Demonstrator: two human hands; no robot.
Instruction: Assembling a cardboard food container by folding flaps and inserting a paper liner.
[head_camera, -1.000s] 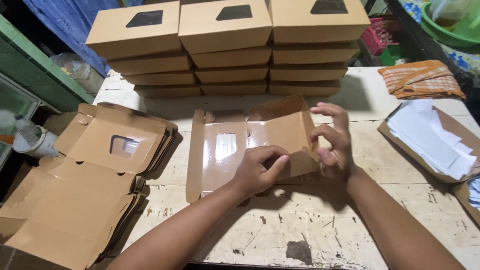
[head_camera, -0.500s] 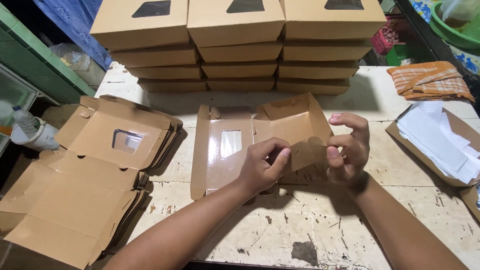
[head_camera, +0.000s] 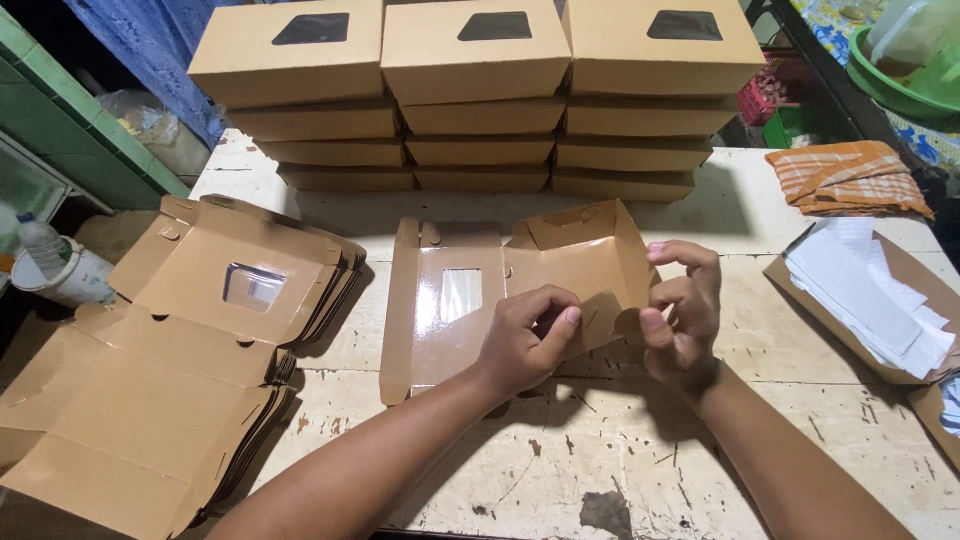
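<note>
Cardboard box blank, brown with a clear window, is seen half-folded at the middle of a worn, paint-chipped white table.

At far left, a stack of flat blanks overhangs the table's left edge, the top one lifted at an angle. A narrow strip of bare tabletop separates this stack from the blank being folded.

The left hand is pressed on the blank's near right part, fingers curled and gripping a flap. The raised right-hand walls form a shallow tray shape. The right hand is held just beside it, fingers bent and pinching the tray's right wall.

Behind, three stacks of finished boxes line the far edge. Open tabletop lies in front of the hands.

To the right, an orange striped cloth and an open carton of white paper sheets are found near the right edge.
</note>
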